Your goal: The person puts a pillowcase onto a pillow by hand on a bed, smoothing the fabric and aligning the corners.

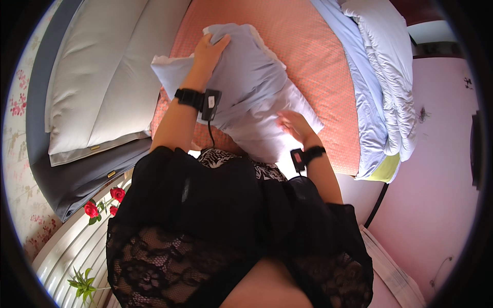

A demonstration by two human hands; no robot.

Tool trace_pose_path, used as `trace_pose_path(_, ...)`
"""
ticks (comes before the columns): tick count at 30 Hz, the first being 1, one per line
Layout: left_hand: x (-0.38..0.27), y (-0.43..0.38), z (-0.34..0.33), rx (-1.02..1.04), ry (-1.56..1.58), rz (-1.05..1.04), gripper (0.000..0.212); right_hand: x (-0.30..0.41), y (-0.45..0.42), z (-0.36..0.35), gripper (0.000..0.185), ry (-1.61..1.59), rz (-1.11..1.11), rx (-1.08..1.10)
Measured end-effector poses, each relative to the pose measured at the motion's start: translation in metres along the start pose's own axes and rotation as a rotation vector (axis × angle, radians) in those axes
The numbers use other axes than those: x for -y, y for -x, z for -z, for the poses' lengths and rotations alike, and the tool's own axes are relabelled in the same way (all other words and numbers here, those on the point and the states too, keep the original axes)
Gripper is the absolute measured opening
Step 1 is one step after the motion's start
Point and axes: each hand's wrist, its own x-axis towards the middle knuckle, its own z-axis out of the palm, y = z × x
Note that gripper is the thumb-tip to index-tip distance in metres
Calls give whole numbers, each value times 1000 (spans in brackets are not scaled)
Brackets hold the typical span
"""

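Note:
A pale bluish pillow in a light case [246,81] lies across my lap and the orange patterned bed sheet [308,57]. Near its far end, white fabric edging shows. My left hand [210,48] grips the pillow's cloth near that far edge, thumb on top, some fingers hidden in the folds. Over the near right part of the pillow, my right hand [294,125] is raised with its fingers apart, slightly blurred and holding nothing. Both wrists wear black straps with small dark boxes.
A grey padded headboard [96,77] stands at the left. On the bed's right side lie a bunched white quilt [389,77] and light blue bedding [358,65]. Red artificial-looking roses [91,209] and a white radiator [73,250] are at lower left.

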Motion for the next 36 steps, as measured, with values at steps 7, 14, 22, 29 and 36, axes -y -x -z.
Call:
trace_pose_path(7,46,-15,15,63,10,-6,34,9,-116,-90,28,-473,80,3)
trace_pose_path(14,218,23,146,-131,-303,346,49,0,-101,-154,23,-447,-79,-17)
trace_pose_path(22,183,72,62,-124,17,210,58,11,-81,-86,33,-642,-90,467)
trace_pose_path(29,110,59,25,112,109,12,17,45,-71,-88,36,-92,134,186)
trace_pose_path(36,49,81,-7,223,426,6,10,89,-36,-114,38,85,282,509)
